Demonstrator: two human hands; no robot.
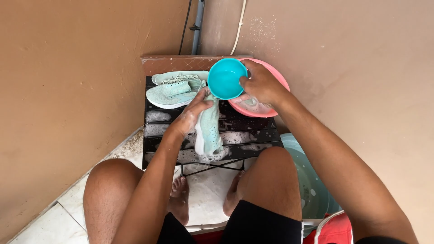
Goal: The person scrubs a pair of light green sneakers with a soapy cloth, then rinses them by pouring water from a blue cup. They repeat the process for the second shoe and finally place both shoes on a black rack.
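Tilting teal bowl (224,78) over foamy pink basin (260,108)

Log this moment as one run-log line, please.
left hand: grips soapy mint shoe on black slatted table | right hand: holds teal bowl over pink basin | second shoe: lying behind

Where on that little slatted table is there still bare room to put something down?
The barest patch is the sudsy left part of the slatted table, bordered by the mint shoe behind and the left hand to the right. The slats right of the held shoe, below the pink basin, are partly free. The back is crowded: right hand with the teal bowl.
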